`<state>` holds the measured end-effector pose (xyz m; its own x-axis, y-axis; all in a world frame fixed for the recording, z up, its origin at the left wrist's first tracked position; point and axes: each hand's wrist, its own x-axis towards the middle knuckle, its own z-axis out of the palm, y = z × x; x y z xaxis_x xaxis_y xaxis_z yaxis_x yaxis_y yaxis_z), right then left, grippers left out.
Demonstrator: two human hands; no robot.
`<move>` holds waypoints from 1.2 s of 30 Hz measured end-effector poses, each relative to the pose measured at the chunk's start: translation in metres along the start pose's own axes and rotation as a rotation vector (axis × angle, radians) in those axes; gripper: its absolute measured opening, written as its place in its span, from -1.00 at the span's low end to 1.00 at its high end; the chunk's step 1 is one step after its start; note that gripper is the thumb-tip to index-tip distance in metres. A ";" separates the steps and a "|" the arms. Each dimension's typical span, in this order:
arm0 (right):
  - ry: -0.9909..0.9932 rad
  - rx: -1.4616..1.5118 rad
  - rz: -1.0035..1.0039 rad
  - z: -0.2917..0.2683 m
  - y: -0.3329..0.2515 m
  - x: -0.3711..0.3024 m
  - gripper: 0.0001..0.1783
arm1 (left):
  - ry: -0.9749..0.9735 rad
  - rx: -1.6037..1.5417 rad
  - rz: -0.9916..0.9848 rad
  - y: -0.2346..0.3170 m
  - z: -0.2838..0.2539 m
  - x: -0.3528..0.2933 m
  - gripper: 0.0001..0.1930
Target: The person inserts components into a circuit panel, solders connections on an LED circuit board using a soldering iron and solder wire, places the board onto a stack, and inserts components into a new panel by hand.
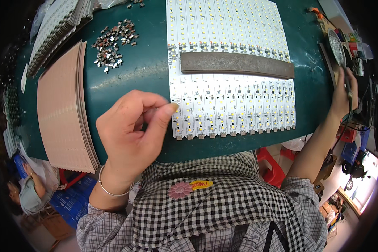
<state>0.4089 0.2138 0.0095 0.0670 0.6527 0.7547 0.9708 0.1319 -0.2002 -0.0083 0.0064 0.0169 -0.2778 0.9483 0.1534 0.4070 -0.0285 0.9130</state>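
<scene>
White LED circuit strips [235,111] lie side by side as one sheet on the green table, with small metal connectors [212,135] along the near edge. Across them rests a dark flat bar [237,64]. My left hand [134,126] is at the sheet's near left edge, thumb and forefinger pressed together over the first strip; whatever they pinch is too small to make out. At the far right, my right hand [344,94] grips a soldering iron [348,87], its front end at a round grey-filled dish [336,47].
A heap of small metal connectors [115,44] lies left of the sheet. Stacked pinkish-brown boards [63,109] and more boards [56,33] fill the left side. The iron's cable [344,122] hangs by my right forearm. Red stool [271,168] below; another person [33,193] at lower left.
</scene>
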 end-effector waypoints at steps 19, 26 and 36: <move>-0.723 1.044 -0.260 -0.089 -0.188 -0.103 -0.65 | -0.202 0.339 0.286 -0.017 0.007 0.010 -0.86; -0.716 1.027 -0.273 -0.084 -0.199 -0.110 -0.64 | -0.213 0.338 0.221 -0.012 0.005 0.010 -0.87; -0.742 1.027 -0.298 -0.081 -0.203 -0.105 -0.67 | -0.224 0.352 0.247 -0.012 0.005 0.012 -0.86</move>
<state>0.2239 0.0577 0.0218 -0.5824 0.7102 0.3954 0.2852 0.6340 -0.7188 -0.0123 0.0195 0.0061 0.0425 0.9725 0.2292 0.7180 -0.1892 0.6698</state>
